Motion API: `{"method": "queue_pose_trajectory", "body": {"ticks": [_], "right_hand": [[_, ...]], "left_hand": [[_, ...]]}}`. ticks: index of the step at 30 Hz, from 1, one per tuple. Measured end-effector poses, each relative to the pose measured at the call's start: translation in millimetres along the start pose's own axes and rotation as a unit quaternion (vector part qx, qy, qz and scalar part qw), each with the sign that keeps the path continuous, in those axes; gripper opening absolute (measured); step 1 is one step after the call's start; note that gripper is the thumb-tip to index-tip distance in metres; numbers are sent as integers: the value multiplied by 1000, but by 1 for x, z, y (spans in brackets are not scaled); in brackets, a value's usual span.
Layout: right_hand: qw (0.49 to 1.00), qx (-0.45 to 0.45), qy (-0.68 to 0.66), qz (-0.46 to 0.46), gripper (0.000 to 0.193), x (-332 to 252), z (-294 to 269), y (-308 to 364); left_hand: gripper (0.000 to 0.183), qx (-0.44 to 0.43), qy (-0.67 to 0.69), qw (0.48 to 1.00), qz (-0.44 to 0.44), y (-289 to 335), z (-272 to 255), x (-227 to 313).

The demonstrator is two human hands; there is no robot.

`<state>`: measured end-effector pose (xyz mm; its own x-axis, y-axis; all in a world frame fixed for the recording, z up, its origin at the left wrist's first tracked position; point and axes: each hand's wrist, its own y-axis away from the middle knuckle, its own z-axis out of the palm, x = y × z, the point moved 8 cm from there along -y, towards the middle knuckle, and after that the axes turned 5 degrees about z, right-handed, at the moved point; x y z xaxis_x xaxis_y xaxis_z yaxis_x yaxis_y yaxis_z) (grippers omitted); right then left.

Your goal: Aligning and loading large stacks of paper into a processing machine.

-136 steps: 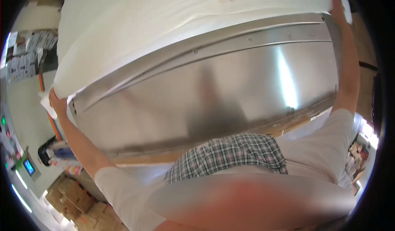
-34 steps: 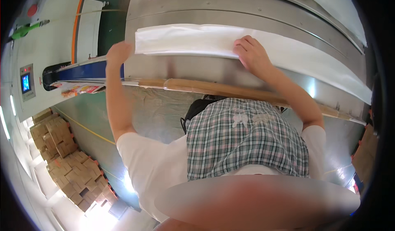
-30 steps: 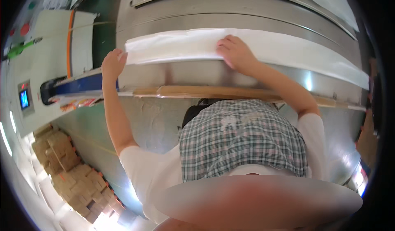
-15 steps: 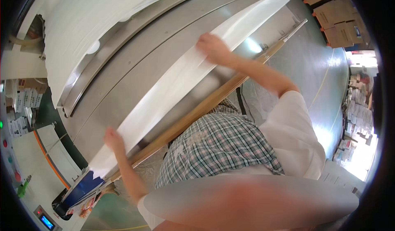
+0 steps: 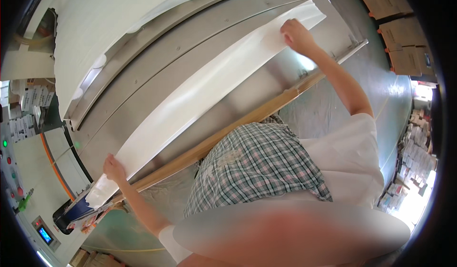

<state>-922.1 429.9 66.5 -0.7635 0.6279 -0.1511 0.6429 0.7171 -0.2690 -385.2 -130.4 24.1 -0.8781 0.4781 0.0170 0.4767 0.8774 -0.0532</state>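
A long, glossy white strip of thin sheet material (image 5: pixel 204 88) lies diagonally over the grey metal table (image 5: pixel 157 84), from lower left to upper right. Near its lower-left end, the fingers of my left hand (image 5: pixel 114 169) are closed on it. My right hand (image 5: pixel 297 37) grips it near the upper-right end, fingers curled; the hand itself hides the fingertips. The strip's short ends look ragged or creased. Its lower-left end hangs past the table over a dark blue surface (image 5: pixel 78 211).
A wooden bar (image 5: pixel 228 133) runs along the table's near edge, against my checked apron (image 5: pixel 257 164). Beyond the table hangs a wide white sheet (image 5: pixel 109 24). A control panel with a lit screen (image 5: pixel 45 235) stands at lower left. Cardboard boxes (image 5: pixel 402 34) are stacked at upper right.
My right hand has moved up and right along the strip, and my left hand down and left, so they are farther apart. The strip has shifted slightly down and left.
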Motion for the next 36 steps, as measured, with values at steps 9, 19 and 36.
{"method": "queue_pose_trajectory", "body": {"ticks": [9, 19, 36], "right_hand": [[952, -283, -69, 95, 22, 97, 19, -47], [979, -27, 145, 141, 4, 153, -31, 7], [904, -260, -124, 315, 50, 298, 114, -37]], "left_hand": [[63, -51, -53, 996, -52, 8, 5, 14], [57, -59, -67, 995, -41, 5, 13, 6], [44, -123, -213, 969, -3, 6, 41, -36]]}}
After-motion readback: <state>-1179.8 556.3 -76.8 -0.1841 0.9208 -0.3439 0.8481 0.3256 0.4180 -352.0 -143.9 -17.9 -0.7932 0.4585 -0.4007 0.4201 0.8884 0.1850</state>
